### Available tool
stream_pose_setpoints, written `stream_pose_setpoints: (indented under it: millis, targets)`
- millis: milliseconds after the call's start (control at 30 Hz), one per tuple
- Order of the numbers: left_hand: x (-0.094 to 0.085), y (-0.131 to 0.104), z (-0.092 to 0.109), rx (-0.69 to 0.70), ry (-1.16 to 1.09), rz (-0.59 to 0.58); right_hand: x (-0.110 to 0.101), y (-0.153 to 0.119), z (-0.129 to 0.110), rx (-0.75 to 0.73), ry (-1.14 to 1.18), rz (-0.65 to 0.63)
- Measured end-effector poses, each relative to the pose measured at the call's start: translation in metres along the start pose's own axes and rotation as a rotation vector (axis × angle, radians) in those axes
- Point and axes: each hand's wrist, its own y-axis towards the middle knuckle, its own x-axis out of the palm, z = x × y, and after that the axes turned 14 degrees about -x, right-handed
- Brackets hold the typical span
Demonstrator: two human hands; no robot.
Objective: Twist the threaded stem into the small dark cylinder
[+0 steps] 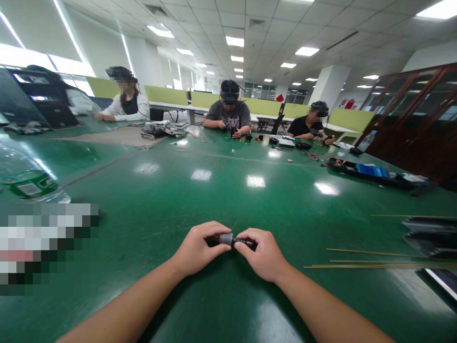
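Observation:
Between my hands, low in the middle of the head view, is a small dark cylindrical tool with a grey metal collar. It lies roughly level, just above the green table. My left hand pinches the collar between thumb and fingers, and a brownish part shows behind it. The thinner dark ribbed end is gripped by the thumb and curled fingers of my right hand. The fingertips of both hands nearly meet. My palms hide parts of both ends.
Thin brass-coloured rods and dark metal profiles lie at the right. A clear plastic bottle is at the left, above a blurred-out object. A long black tray sits farther right. Several people work across the table.

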Motion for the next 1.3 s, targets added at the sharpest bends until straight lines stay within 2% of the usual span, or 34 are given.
stream_pose_setpoints:
  millis: [1300]
  targets:
    - [-0.0011,-0.0009,0.0010,0.056,0.021,0.048,0.0009,-0.0004,-0.0030,0.004,-0.016,0.033]
